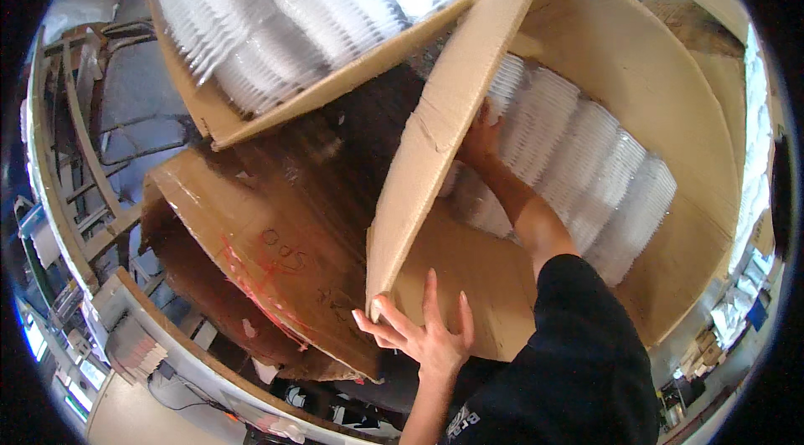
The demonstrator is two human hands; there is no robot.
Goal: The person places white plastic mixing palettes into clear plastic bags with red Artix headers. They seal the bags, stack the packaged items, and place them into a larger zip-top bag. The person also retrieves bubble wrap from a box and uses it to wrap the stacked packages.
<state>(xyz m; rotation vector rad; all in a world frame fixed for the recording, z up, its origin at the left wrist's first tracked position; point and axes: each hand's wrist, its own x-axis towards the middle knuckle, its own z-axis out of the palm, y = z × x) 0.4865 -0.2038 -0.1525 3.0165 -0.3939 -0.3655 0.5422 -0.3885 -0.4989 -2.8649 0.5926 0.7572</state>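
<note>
An open cardboard box [653,68] on the right holds rows of clear plastic trays or lids [578,152], nested on edge. My right hand [481,137] reaches deep into this box, beside the rows and close to its left wall. Its visible fingers look apart and touch or nearly touch the plastic; the wall hides part of the hand. At the near end of that wall, my left hand [435,340] has its fingers spread. Some of its fingertips rest against the box's corner, while the others stick up in the air.
A second cardboard box [327,81] full of similar nested clear plastic pieces stands at the far left. Below it lies an opened brown carton [276,252] with red and dark marks. Metal frames [84,127] stand along the left, and a cable [180,395] lies at the lower left.
</note>
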